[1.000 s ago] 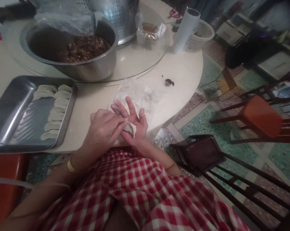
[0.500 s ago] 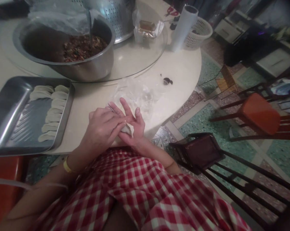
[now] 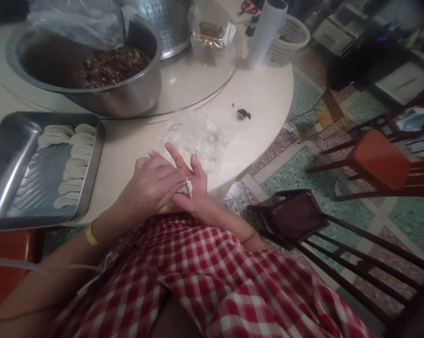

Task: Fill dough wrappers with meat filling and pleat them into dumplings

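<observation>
Between my two hands, just over the table's near edge, is a dumpling (image 3: 185, 189), of which only a pale strip shows. My left hand (image 3: 152, 180) lies across it with bent fingers pressed to its edge, hiding most of it. Beneath and to the right, my right hand (image 3: 197, 185) grips the same dumpling low near the thumb, while some of its fingers stick out. White dust coats a fingertip. To the left, a metal tray (image 3: 20, 197) holds several folded dumplings (image 3: 74, 172) in a row along its right side.
A large metal bowl (image 3: 138, 96) of dark chopped filling (image 3: 115, 68) stands on a glass turntable (image 3: 194, 91). Crumpled clear plastic (image 3: 201, 136) lies beyond my hands. A plastic-wrap roll (image 3: 268, 35) and white basket (image 3: 291, 40) are at the back right. A dark chair (image 3: 296, 218) stands right of the table.
My hands stay together on the dumpling, with the left fingers shifted slightly along its edge. The whole view has moved a little, so the bowl and tray appear further left.
</observation>
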Motion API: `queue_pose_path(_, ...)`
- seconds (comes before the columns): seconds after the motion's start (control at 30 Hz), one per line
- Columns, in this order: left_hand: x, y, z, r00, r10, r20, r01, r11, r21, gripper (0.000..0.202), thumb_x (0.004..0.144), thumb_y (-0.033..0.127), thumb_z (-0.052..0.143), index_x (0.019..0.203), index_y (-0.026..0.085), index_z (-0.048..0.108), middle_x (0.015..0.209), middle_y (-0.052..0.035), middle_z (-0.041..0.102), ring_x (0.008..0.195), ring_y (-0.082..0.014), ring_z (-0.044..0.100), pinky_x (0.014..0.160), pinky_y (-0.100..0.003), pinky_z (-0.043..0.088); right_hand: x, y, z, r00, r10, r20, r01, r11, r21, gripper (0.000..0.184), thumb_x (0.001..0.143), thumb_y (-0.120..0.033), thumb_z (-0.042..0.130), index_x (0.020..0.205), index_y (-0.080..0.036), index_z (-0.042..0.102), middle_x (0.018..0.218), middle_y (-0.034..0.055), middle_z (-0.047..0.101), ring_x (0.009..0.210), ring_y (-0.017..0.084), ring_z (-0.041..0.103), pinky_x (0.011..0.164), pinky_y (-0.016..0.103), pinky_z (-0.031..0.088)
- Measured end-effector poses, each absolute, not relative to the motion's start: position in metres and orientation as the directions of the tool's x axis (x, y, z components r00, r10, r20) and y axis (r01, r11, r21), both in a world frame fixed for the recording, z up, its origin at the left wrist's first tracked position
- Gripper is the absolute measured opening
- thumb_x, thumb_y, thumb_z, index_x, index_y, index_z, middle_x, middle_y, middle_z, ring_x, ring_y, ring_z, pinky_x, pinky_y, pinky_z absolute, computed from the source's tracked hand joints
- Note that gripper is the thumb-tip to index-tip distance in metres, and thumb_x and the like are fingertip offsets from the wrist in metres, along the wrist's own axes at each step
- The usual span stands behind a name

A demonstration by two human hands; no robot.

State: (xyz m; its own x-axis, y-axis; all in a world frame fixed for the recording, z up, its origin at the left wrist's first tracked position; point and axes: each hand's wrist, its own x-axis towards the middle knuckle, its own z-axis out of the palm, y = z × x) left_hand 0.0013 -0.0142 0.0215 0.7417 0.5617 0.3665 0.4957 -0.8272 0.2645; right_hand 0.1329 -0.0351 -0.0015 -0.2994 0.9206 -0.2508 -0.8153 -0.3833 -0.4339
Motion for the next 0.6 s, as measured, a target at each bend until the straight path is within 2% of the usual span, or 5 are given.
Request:
queue_pose_path(0.1,0.0001,-0.0149,0.0205,0.766,0.498,0.407,0.459,-0.866,0.197,0.017,0.098,0.025,0.048,0.104,0.024,0.064,0.093,-0.0009,0.073,0.091,-0.0230,0.063,0.086,-0.044,0.043,0.1313,-0.0333,-0.0035,-0.331,0.918,-0.218,-0.842,-0.391,-0.372,0.061,0.089,-0.065,0.031,0.132,-0.027,0.052,0.106,0.0018,0.074,0.122,0.023,0.063,0.104,0.056,0.051)
queue_pose_path(0.17,-0.0002,-0.0152,0.0200,0.773,0.490,0.403,0.447,-0.871,0.201,0.019,0.098,0.026,0.048,0.111,0.025,0.062,0.097,-0.0001,0.072,0.092,-0.0221,0.063,0.088,-0.042,0.042,0.1306,-0.0327,-0.0035,-0.344,0.917,-0.200,-0.853,-0.394,-0.342,0.059,0.091,-0.063,0.027,0.131,-0.028,0.053,0.103,-0.0001,0.075,0.119,0.022,0.065,0.104,0.057,0.050)
queue_pose_path(0.3,0.0009,-0.0146,0.0180,0.769,0.527,0.362,0.480,-0.850,0.218,0.017,0.097,0.033,0.049,0.104,0.030,0.065,0.095,0.0013,0.071,0.092,-0.0237,0.062,0.088,-0.043,0.041,0.1302,-0.0328,-0.0002,-0.336,0.917,-0.216,-0.855,-0.393,-0.337,0.057,0.096,-0.058,0.021,0.127,-0.026,0.056,0.094,0.0013,0.076,0.115,0.023,0.066,0.102,0.061,0.050)
queue_pose_path(0.4,0.0020,-0.0140,0.0180,0.749,0.564,0.347,0.497,-0.826,0.267,0.017,0.097,0.033,0.048,0.097,0.031,0.066,0.089,0.0009,0.071,0.089,-0.0246,0.061,0.086,-0.043,0.041,0.1310,-0.0332,0.0016,-0.336,0.915,-0.223,-0.859,-0.395,-0.326,0.057,0.097,-0.057,0.021,0.127,-0.024,0.056,0.090,0.0018,0.075,0.115,0.022,0.066,0.103,0.060,0.050)
queue_pose_path(0.6,0.0075,-0.0132,0.0256,0.785,0.569,0.245,0.457,-0.798,0.393,0.027,0.095,0.045,0.045,0.102,0.032,0.067,0.105,0.0009,0.069,0.098,-0.0240,0.061,0.094,-0.044,0.044,0.1291,-0.0353,-0.0008,-0.315,0.922,-0.226,-0.867,-0.376,-0.326,0.056,0.096,-0.057,0.027,0.127,-0.022,0.058,0.089,0.0005,0.074,0.117,0.020,0.065,0.106,0.058,0.048)
